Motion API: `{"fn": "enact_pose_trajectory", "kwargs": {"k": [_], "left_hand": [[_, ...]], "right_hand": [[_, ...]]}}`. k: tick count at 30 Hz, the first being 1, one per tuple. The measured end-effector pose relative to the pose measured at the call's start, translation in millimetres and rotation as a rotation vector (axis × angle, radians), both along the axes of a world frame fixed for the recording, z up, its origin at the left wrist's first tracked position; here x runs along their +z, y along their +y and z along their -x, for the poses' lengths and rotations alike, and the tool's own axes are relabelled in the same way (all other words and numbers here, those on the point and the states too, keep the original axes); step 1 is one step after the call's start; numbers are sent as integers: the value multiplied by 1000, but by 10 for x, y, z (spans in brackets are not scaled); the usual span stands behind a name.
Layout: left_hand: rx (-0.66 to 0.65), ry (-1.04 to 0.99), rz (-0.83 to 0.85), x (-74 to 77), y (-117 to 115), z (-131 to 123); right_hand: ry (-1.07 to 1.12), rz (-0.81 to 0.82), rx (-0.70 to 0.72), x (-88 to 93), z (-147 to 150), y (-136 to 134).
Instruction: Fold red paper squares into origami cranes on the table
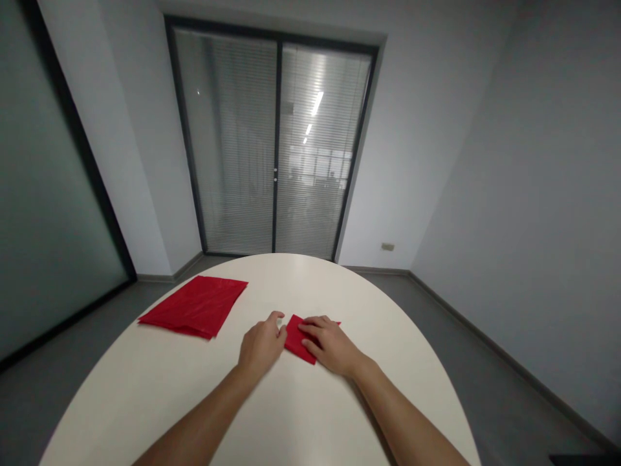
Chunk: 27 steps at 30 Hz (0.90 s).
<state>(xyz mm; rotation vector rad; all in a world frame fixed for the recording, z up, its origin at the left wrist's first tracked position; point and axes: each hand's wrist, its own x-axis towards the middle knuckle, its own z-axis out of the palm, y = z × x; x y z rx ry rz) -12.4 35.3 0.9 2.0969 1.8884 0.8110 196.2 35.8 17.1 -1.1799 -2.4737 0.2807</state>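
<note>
A small folded red sheet (pixel 298 344) lies near the middle of the pale round table (pixel 291 414). My right hand (pixel 332 343) rests on its right part, palm down with the fingers spread, covering some of it. Just left of the sheet is my left hand (pixel 263 343), its fingers curved and thumb apart, with nothing between them; its thumb tip is close to the sheet's left edge. Farther left, a larger red sheet or stack of sheets (pixel 196 307) lies flat, with slightly uneven edges and creases.
The larger red sheets reach the table's left rim. Beyond the far rim stand glass doors (pixel 276 149) with blinds. A wall socket (pixel 387 246) sits low on the wall at the right, and a frosted panel (pixel 43 194) is at the left.
</note>
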Motion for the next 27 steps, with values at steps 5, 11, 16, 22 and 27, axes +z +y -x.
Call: {"fn": "enact_pose_trajectory", "kwargs": {"k": [5,11,16,22,27], "left_hand": [[-226,-12,-255,57,-21,-7],[-505,65,-100,-64,-50,-35],[-484,165,-58,-81,-70,-5],[-467,243,19,-21,-103,1],[-481,231,-4,-9,-116,0]], "right_hand": [[25,16,46,-49,-59,58],[-27,0,-6,-71,-123,103],[-18,-85,-136,-58,-163,139],[-34,129,-10,-5,-142,40],[-86,197,-49,-53,-169,24]]}}
